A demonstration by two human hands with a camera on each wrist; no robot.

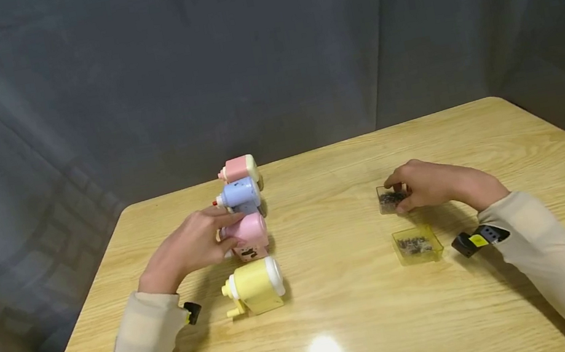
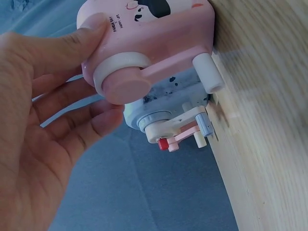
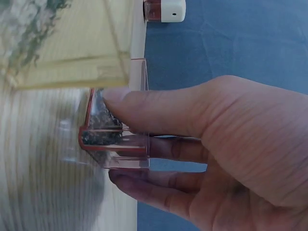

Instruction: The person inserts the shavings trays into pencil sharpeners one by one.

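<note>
Four small crank pencil sharpeners stand in a row on the wooden table (image 1: 350, 314). My left hand (image 1: 229, 233) grips the pink sharpener (image 1: 250, 235), third from the back. In the left wrist view the thumb lies on the pink sharpener (image 2: 159, 38) and the fingers curl under its round crank. Right behind it stands the blue sharpener (image 1: 239, 194). My right hand (image 1: 397, 197) pinches a small clear tray (image 1: 389, 200) of dark shavings on the table. In the right wrist view the thumb and fingers clasp the clear tray (image 3: 115, 144).
A yellow sharpener (image 1: 256, 284) stands nearest me and a pink-and-cream sharpener (image 1: 239, 169) at the back of the row. A yellow tray (image 1: 417, 244) of shavings sits just in front of my right hand. Grey cloth hangs behind the table.
</note>
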